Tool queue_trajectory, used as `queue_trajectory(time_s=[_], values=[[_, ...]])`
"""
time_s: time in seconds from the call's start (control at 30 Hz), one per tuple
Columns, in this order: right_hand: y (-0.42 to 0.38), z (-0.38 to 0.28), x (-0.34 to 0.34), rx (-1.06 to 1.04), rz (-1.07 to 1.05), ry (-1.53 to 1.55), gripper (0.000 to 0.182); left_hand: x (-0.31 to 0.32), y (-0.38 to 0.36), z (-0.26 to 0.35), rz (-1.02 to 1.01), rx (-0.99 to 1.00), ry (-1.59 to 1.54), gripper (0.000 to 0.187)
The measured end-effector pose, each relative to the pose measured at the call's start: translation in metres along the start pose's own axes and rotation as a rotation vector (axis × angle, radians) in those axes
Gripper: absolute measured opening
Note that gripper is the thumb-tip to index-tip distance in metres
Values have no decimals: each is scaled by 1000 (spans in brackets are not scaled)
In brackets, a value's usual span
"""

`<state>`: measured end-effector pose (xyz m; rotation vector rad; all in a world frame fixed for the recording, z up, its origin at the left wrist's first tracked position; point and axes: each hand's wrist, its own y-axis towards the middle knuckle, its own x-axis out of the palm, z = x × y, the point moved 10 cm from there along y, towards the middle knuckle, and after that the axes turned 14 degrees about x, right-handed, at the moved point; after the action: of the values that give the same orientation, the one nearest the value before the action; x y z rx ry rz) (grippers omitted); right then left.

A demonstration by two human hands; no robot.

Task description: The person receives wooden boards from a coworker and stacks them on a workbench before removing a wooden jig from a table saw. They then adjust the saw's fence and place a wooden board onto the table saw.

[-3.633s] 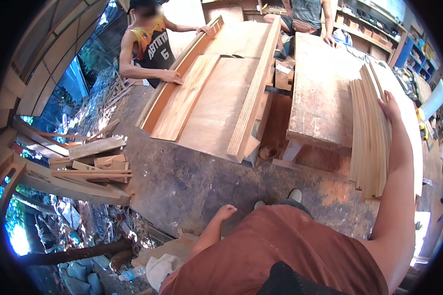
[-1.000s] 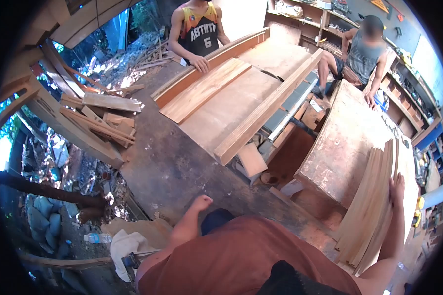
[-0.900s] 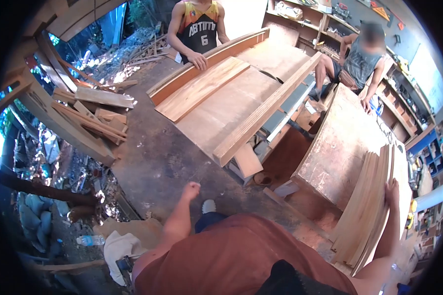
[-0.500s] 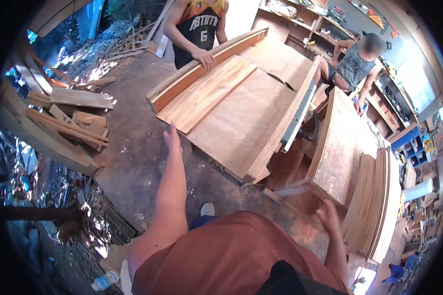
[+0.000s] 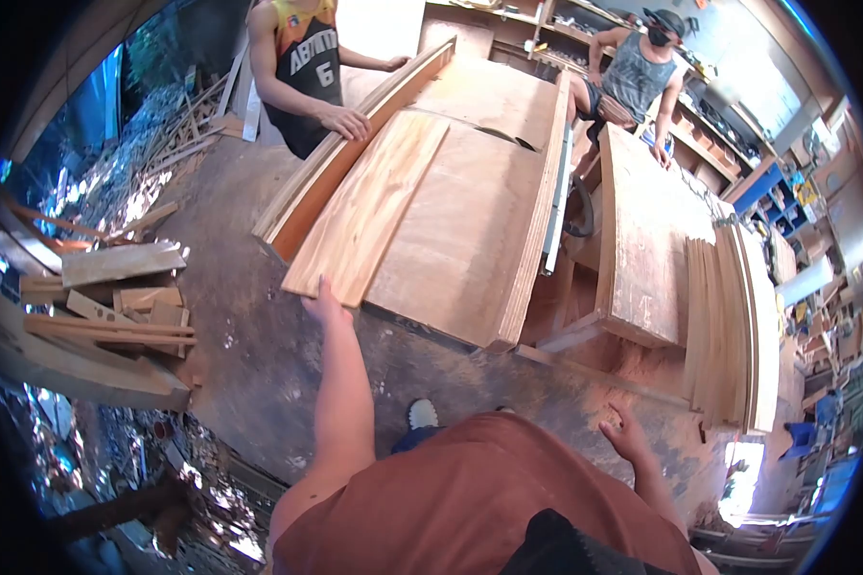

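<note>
My left hand grips the near end of a light wooden board, thumb on top and fingers underneath. The board lies flat on a plywood-topped saw table, and its near end sticks out past the table edge. Along its left side runs a long upright wooden fence. Beyond the board, a dark curved blade or slot shows in the tabletop. Low on the right, my right hand hangs in the air with fingers apart, holding nothing.
A person in a black jersey rests a hand on the fence. Another person in a grey top sits beyond a wooden bench. Stacked long boards stand at right; scrap wood lies at left.
My left hand has closed on the board's end, and the board has slid toward me past the table edge. My right hand has moved away from the bench corner. The view has shifted.
</note>
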<state>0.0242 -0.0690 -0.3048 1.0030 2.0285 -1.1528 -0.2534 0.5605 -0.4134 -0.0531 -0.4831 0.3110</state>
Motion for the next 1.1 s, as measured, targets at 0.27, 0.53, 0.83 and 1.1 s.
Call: queue_trajectory(time_s=[0.27, 0.53, 0.83, 1.1], values=[[28, -21, 1, -83, -102, 144, 54, -85, -110, 52, -376, -346, -342, 57], [48, -90, 0, -486, -335, 155, 55, -105, -255, 157, -445, -125, -330, 69], [-20, -149, -45, -682, -852, 949, 66, -32, -379, 140, -817, -373, -344, 92], [-14, -40, -222, -545, -265, 1553, 46, 154, -640, 99, -1427, -664, -390, 70]])
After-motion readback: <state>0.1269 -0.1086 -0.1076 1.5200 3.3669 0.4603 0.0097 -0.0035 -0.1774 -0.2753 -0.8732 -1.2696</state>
